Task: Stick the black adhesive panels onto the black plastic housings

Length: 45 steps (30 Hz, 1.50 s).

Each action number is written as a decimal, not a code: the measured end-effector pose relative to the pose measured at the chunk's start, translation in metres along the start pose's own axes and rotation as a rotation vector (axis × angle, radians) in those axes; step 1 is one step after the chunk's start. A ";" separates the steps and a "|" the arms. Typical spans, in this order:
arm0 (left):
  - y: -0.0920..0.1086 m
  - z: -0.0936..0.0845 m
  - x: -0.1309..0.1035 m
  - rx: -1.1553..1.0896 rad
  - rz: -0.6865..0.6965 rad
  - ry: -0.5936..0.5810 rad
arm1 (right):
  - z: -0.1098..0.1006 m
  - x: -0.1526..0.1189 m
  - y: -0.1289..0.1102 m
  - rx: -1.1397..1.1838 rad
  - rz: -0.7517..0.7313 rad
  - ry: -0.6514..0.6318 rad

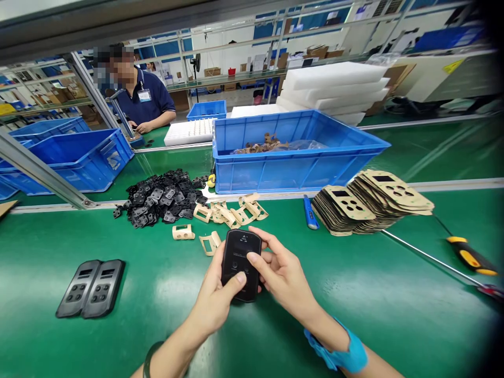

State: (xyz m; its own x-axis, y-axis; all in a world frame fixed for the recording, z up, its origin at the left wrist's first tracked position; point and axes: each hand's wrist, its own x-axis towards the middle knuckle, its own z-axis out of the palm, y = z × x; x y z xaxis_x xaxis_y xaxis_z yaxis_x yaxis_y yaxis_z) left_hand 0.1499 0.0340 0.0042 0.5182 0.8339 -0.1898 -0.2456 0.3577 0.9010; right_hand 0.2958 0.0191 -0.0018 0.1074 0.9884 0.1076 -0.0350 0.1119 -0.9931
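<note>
A black rectangular device (241, 262) is held upright between both hands above the green table. My left hand (216, 296) wraps its left side, the thumb on its lower face. My right hand (281, 270) grips the right edge, with its thumb on the front. Behind the device lie curled beige adhesive pieces (183, 232) and a heap of small black parts (157, 199). Two dark device housings (100, 289) rest side by side at the left. Stacks of beige-backed panels (348, 206) stand at the right.
A large blue bin (275, 170) stands behind the work area, with more blue bins (82, 157) at the left. A blue cutter (310, 212) and a yellow-black screwdriver (470, 256) lie at the right. Across the bench sits a person (147, 102) beside a white foam tray (189, 132).
</note>
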 end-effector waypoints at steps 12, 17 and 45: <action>-0.002 -0.018 0.011 0.307 0.317 0.310 | -0.036 0.035 0.017 -0.248 0.046 -0.046; -0.008 -0.024 0.013 0.297 0.315 0.335 | -0.060 0.045 0.019 -0.534 -0.034 0.107; 0.023 -0.016 0.007 0.128 0.251 0.183 | -0.054 0.021 -0.025 -0.495 -0.208 0.197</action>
State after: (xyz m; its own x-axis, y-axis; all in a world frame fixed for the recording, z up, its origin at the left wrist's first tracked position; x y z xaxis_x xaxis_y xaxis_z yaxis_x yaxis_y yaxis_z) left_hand 0.1349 0.0549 0.0173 0.2958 0.9552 -0.0126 -0.2356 0.0858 0.9681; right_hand 0.3529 0.0316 0.0227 0.2474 0.9074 0.3397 0.4713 0.1936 -0.8605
